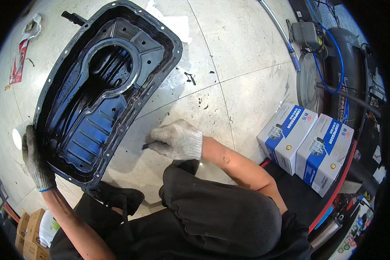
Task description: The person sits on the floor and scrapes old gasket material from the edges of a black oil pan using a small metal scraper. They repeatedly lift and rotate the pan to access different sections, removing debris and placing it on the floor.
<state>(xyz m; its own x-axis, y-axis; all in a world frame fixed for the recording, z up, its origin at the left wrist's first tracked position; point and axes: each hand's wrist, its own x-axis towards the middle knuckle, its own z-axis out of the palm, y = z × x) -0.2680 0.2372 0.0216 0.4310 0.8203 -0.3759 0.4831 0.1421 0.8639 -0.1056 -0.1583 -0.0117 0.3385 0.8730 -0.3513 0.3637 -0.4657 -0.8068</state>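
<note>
A large black oil pan (100, 133) is tilted up over the floor in front of me, its oily inside toward me. My left hand (35, 158), in a dirty grey knit glove, grips the pan's rim at the lower left. To the right of the pan and apart from it is my right hand (174, 139), in a similar glove with its fingers curled together. A small black scrap (149, 145) pokes out from its fingertips; whether it is old sealant or a tool's tip, I cannot make out.
Black crumbs and strips (190, 78) lie scattered on the tiled floor (247, 99). Two compressor boxes (286, 130) stand at right on a red-edged black surface. Behind them are a black tank (340, 65) and blue hose. A red package (19, 63) lies at far left; cartons (34, 232) stand lower left.
</note>
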